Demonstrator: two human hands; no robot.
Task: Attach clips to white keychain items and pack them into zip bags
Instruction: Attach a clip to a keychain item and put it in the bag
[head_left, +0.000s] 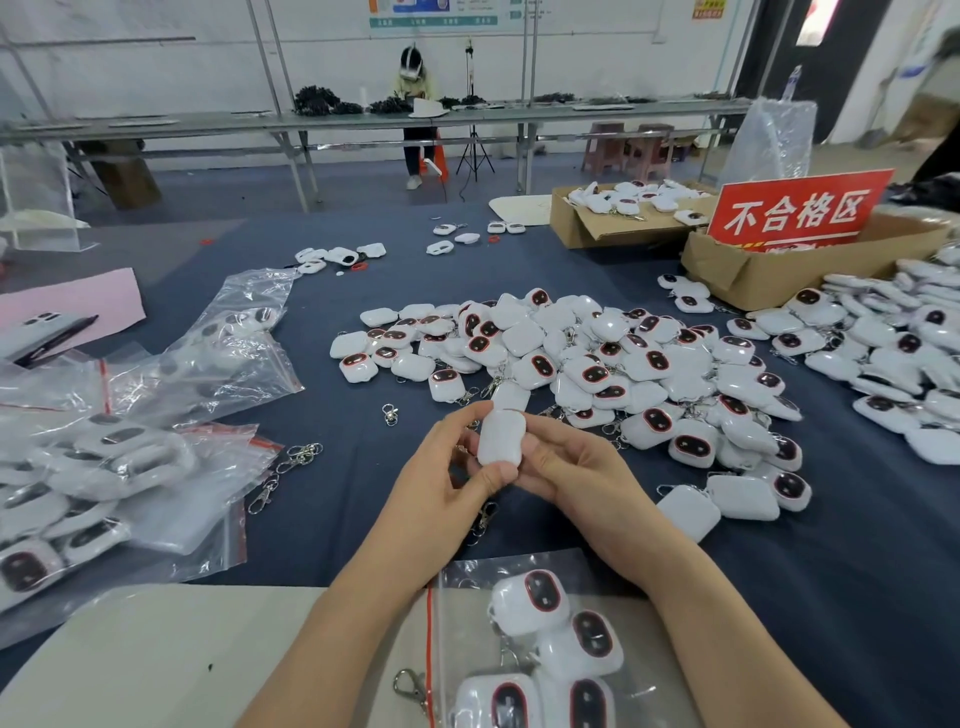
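My left hand (441, 486) and my right hand (576, 483) together hold one white keychain item (501, 436) above the blue table, its plain back toward me. Fingers of both hands curl round it. A metal clip (483, 514) hangs below the item between my hands. A big pile of white keychain items (571, 358) with dark red-rimmed faces lies just beyond. A zip bag (540, 654) with several items inside lies near my wrists. Loose metal clips (291, 467) lie to the left.
Filled zip bags (119, 467) are heaped at the left. Another pile of items (904, 353) sits at the right by a cardboard box (769, 275) with a red sign (800, 210). A second box (597, 218) of items stands behind. A person sits at a far bench.
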